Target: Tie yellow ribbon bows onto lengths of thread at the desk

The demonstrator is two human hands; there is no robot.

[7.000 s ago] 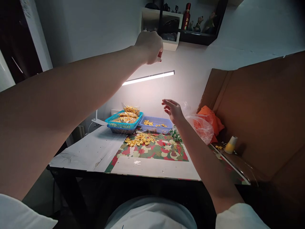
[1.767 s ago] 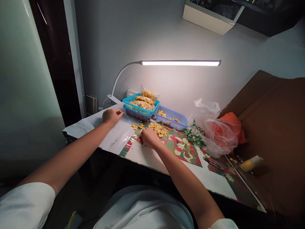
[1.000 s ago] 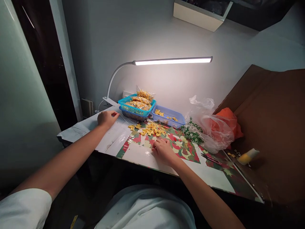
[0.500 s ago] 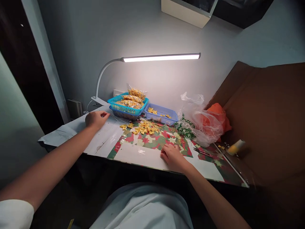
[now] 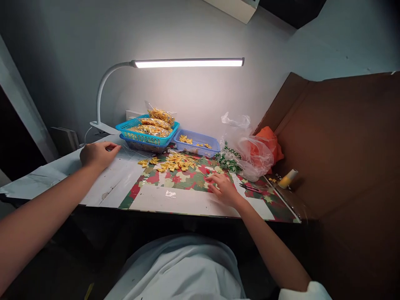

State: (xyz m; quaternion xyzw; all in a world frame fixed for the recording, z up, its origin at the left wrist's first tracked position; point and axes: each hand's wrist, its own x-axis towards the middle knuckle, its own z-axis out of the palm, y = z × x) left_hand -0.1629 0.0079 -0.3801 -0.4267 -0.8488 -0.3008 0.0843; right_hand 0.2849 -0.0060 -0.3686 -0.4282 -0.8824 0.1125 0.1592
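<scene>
My left hand point(image 5: 98, 156) is over the white part of the table on the left, thumb and forefinger pinched together. A thin, pale thread point(image 5: 131, 150) runs from its fingertips toward the baskets; whether it is wire or line is hard to tell. My right hand point(image 5: 223, 189) hovers near the table's front edge, its fingers apart and nothing visible in them. Just ahead of it lies a small red piece point(image 5: 208, 171). Between the hands are a heap of yellow bow-shaped pieces point(image 5: 173, 165) and a bundle of thin golden sticks point(image 5: 187, 157).
A turquoise basket point(image 5: 124, 134) of bagged yellow pieces stands at the back, beside a lilac basket point(image 5: 200, 150). Plastic bags point(image 5: 250, 156) lie right of them. Dark tweezers or scissors point(image 5: 250, 188) and a yellow-white spool point(image 5: 288, 178) sit near the cardboard wall point(image 5: 343, 146). A lamp point(image 5: 187, 63) arches above.
The view has swung right, so everything appears further left. My right hand has lifted its fingers and spread them from a curled pose. My left hand keeps its pinch.
</scene>
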